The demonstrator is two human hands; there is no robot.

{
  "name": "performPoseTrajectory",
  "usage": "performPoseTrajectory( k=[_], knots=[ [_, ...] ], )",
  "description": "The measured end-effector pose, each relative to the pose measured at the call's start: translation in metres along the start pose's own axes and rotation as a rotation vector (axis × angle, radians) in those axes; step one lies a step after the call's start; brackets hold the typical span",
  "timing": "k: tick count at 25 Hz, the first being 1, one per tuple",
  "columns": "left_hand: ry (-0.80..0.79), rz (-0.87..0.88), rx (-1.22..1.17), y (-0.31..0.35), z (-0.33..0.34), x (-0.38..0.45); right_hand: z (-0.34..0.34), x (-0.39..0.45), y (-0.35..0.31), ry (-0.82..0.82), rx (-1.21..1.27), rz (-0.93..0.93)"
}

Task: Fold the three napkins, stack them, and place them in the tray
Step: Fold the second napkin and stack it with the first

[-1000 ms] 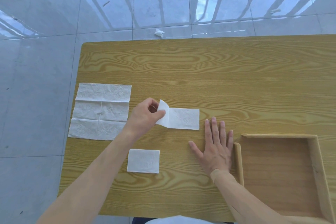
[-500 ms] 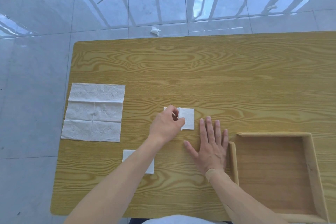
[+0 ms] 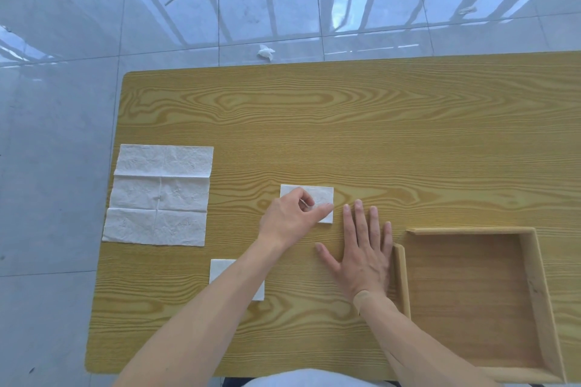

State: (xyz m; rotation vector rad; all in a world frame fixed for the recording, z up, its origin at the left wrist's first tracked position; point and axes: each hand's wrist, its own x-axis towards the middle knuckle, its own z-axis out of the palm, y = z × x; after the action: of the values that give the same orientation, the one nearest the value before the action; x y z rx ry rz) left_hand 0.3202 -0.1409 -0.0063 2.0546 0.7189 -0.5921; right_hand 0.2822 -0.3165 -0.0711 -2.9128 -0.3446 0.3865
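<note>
Here, mid-frame on the bench (image 3: 314, 122), the left hand (image 3: 290, 220) pinches the folded napkin (image 3: 317, 198) with curled fingers (image 3: 323, 209) while the right hand (image 3: 361, 254) lies spread flat; being thin, limp and tearable, it is probably best lifted by an edge.

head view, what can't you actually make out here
- Small folded napkin, head view: the left forearm covers much of it.
- Folded napkin under the left hand: the hand hides its near left part, so whether its edges line up is unclear.
- Tray: its near right corner is cut off by the frame edge.
- White scrap on the floor: too small to identify.
</note>
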Motion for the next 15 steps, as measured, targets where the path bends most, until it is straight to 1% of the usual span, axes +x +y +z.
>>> performPoseTrajectory(
  k=[2, 4, 7, 9, 11, 12, 13, 15],
  knots=[
    [0.006, 0.028, -0.023, -0.002, -0.002, -0.001, 0.000, 0.000, 0.000, 0.005, 0.004, -0.002],
    [0.058, 0.093, -0.022, -0.008, -0.010, -0.001, -0.002, 0.002, 0.000, -0.003, 0.006, -0.004],
    [0.193, 0.223, 0.117, -0.023, -0.028, 0.002, -0.003, 0.000, -0.002, 0.017, 0.002, -0.007],
    [0.243, 0.282, 0.234, -0.034, -0.038, 0.007, -0.011, 0.002, -0.003, 0.081, 0.065, 0.018],
    [0.248, 0.305, 0.329, -0.040, -0.046, 0.014, -0.026, 0.019, -0.008, 0.208, 0.164, 0.058],
    [0.234, 0.311, 0.374, -0.041, -0.049, 0.018, -0.034, 0.032, -0.011, 0.243, 0.196, 0.063],
    [0.222, 0.321, 0.418, -0.041, -0.051, 0.022, -0.042, 0.044, -0.015, 0.225, 0.204, 0.044],
    [0.229, 0.359, 0.509, -0.038, -0.051, 0.028, -0.053, 0.066, -0.022, 0.071, 0.149, -0.053]
  ],
)
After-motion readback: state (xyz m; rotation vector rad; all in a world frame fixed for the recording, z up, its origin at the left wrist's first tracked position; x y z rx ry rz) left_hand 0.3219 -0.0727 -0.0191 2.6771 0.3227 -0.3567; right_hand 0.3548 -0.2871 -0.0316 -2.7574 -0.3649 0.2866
